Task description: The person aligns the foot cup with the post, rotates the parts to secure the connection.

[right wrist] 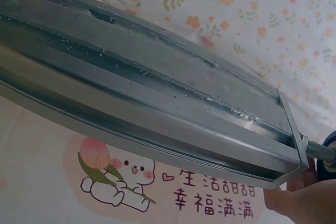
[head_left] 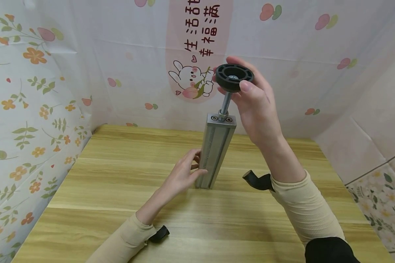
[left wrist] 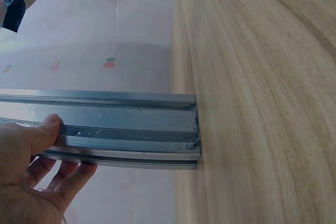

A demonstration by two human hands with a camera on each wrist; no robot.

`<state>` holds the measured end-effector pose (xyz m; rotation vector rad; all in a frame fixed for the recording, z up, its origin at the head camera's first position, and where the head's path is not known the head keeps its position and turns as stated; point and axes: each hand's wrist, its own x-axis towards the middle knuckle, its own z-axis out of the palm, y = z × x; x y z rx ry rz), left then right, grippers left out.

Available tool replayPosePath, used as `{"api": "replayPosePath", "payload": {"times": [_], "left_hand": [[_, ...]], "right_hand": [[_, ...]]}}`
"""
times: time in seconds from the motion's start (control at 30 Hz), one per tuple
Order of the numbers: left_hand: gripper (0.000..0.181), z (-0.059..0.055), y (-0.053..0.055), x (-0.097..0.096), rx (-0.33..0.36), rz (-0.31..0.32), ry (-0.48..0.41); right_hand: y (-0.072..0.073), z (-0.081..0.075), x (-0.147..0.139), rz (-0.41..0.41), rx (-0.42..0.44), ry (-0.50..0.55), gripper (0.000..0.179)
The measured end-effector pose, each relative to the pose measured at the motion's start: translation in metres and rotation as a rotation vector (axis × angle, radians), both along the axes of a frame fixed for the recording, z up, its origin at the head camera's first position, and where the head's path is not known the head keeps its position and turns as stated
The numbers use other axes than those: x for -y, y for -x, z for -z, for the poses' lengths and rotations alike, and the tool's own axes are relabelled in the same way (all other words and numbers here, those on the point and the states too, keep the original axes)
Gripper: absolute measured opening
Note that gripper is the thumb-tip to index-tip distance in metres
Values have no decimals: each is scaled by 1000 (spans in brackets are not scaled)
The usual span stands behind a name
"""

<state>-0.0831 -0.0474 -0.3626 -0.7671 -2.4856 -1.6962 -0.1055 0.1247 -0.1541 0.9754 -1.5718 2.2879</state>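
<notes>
A grooved aluminium profile leg [head_left: 214, 153] stands upright on the wooden table, leaning slightly. Out of its end plate [head_left: 221, 119] rises a threaded rod [head_left: 226, 103] with a nut, topped by a round black foot [head_left: 234, 77]. My right hand [head_left: 257, 106] grips the foot by its rim, thumb on the near side and fingers behind. Low on the profile, my left hand [head_left: 184, 171] holds it between thumb and fingers; the left wrist view shows this hand [left wrist: 31, 171] around the profile [left wrist: 131, 129] near its bottom end, which meets the tabletop.
The wood-grain table [head_left: 118, 182] lies under everything. Behind it hangs a printed cloth [head_left: 128, 73] with a rabbit drawing; floral cloth [head_left: 33, 109] covers the left side. Black curved pieces [head_left: 258, 181] stick out from both wrists.
</notes>
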Motion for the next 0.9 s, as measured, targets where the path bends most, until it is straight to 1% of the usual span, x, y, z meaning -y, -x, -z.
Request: {"api": "replayPosePath", "payload": {"times": [0.2,0.33,0.57,0.73,0.9], "left_hand": [[55,-1,-1,1,-3,1,7],[56,-2,-1,1,-4,4,6],[57,-2,-1,1,6,6,13],[57,-2,-1,2,-4,-3,25],[56,-2,-1,1,0,-1,21]], "right_hand": [[1,1,2,10,-8,57,47],[1,1,2,47,4,67,47],[2,1,3,100,-21,65,64],[0,1,3,129,-28,64,63],[1,3,3,122,-22,87,71]]}}
